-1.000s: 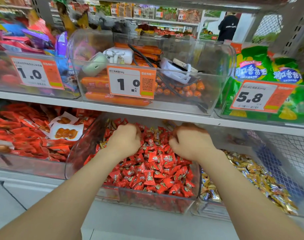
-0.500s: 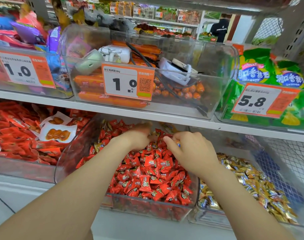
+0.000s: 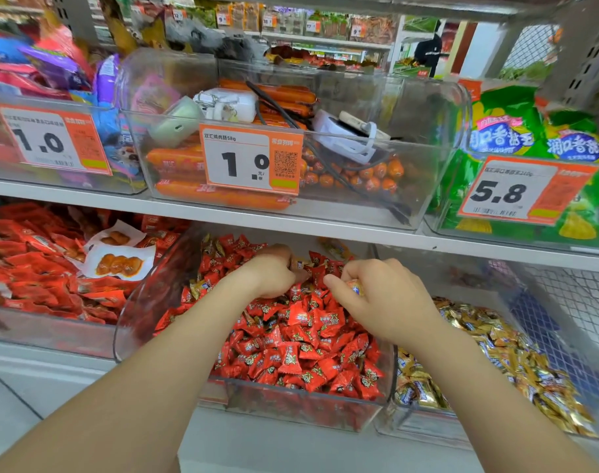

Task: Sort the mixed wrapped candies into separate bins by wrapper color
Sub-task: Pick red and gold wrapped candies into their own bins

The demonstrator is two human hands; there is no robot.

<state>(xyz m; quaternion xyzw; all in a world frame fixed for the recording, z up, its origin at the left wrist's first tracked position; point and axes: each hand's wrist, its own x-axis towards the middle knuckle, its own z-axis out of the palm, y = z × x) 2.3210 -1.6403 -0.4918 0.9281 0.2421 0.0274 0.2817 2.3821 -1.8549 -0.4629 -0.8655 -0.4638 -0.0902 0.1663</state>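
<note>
The scene is brightly, evenly lit. Glare is caught on the clear bin (image 3: 427,179). The red candies (image 3: 308,336) are rendered sharply; the left price tag (image 3: 52,141) is blurred, the shelf (image 3: 86,199) bowed.

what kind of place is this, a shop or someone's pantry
Most likely a shop's snack aisle: orange price tags on clear bins, red wrapped candies heaped beside gold candies, and more stocked shelves behind.

One head-worn camera looks forward and down, close above the red candy bin (image 3: 291,409), facing the shelf (image 3: 223,216) behind it.
</note>
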